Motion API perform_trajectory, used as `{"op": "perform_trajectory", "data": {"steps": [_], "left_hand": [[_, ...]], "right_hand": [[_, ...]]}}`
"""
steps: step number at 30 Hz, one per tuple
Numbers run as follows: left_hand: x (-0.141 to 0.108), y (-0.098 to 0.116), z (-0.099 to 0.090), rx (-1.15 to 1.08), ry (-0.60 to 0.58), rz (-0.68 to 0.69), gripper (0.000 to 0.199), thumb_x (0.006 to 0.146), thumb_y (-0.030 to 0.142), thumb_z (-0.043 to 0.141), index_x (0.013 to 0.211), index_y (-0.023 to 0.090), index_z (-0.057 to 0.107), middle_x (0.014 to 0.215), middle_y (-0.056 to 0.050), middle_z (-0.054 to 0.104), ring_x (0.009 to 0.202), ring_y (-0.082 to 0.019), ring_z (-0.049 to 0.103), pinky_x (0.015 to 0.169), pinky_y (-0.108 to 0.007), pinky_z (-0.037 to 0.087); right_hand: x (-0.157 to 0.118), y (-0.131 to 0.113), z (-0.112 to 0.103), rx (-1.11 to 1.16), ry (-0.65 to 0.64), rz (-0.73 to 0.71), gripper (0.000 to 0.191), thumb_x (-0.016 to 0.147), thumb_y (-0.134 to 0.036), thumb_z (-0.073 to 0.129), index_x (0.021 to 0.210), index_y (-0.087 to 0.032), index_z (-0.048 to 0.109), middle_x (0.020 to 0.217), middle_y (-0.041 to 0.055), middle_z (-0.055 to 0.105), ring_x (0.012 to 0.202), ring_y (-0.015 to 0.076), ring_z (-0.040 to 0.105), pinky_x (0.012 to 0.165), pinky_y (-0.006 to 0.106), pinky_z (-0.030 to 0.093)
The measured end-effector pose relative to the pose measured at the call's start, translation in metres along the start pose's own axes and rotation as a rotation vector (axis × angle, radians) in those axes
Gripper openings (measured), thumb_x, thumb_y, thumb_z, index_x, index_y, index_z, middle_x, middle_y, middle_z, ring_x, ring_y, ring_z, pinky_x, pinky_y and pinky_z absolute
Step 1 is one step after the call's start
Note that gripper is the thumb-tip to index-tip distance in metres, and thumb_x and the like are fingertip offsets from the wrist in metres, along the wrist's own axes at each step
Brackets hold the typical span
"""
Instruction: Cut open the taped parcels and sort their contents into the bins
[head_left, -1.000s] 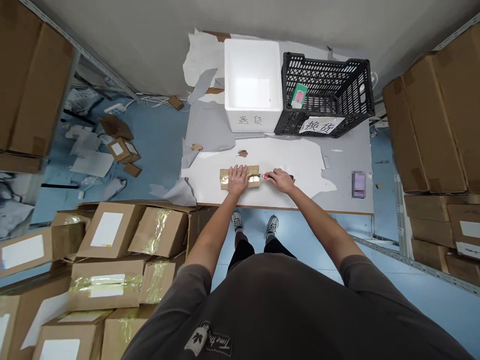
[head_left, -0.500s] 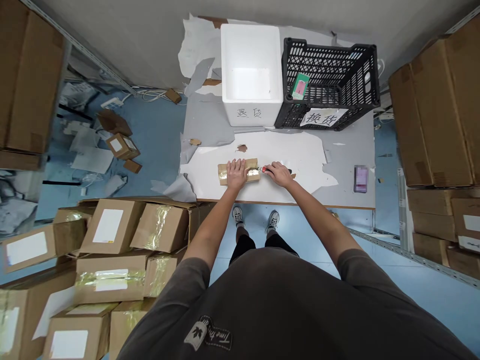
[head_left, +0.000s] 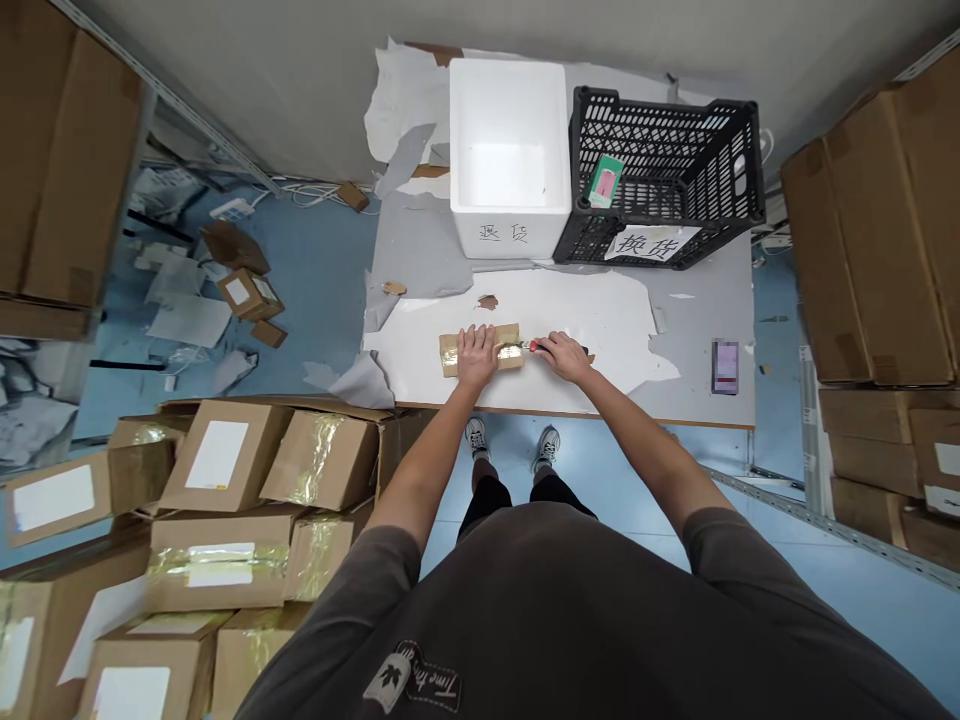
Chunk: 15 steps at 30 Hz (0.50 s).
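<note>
Brown package [head_left: 450,356]: I see left hand [head_left: 476,358] spread over it, likely bracing against the cutter [head_left: 533,346] gripped in right hand [head_left: 565,357].

A torn grey-and-white covering [head_left: 427,235] spreads over the worktable [head_left: 705,315]. A white foam box [head_left: 511,222] stands toward its back, with a black plastic crate [head_left: 667,217] just to the right; nearer the front lie a taped cardboard package [head_left: 509,334] and a smartphone [head_left: 725,367].
</note>
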<state>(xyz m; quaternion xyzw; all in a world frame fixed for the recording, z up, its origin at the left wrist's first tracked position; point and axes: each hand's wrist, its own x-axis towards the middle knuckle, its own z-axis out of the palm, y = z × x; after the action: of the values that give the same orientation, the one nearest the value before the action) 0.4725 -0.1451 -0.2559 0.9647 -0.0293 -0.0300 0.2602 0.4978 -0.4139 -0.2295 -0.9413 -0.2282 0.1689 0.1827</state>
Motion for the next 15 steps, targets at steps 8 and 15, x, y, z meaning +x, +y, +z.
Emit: {"op": "perform_trajectory", "data": {"steps": [8, 15], "left_hand": [[-0.001, -0.001, 0.002, -0.006, 0.077, 0.025, 0.056, 0.116, 0.046, 0.045, 0.159, 0.018, 0.067, 0.16, -0.021, 0.069, 0.16, -0.042, 0.053, 0.139, -0.073, 0.027], [-0.001, 0.006, -0.006, -0.003, 0.065, -0.011, 0.055, 0.117, 0.044, 0.042, 0.154, 0.016, 0.071, 0.156, -0.02, 0.071, 0.157, -0.039, 0.056, 0.141, -0.063, 0.028]], "right_hand": [[-0.019, 0.019, -0.009, 0.074, 0.197, 0.233, 0.056, 0.121, -0.057, 0.032, 0.143, -0.026, 0.073, 0.115, 0.0165, 0.072, 0.112, 0.0352, 0.06, 0.094, 0.044, 0.048], [-0.051, 0.037, -0.013, 0.235, 0.321, 0.386, 0.048, 0.118, -0.056, 0.039, 0.133, -0.023, 0.071, 0.126, 0.0167, 0.075, 0.12, 0.0343, 0.064, 0.099, 0.043, 0.05]]}}
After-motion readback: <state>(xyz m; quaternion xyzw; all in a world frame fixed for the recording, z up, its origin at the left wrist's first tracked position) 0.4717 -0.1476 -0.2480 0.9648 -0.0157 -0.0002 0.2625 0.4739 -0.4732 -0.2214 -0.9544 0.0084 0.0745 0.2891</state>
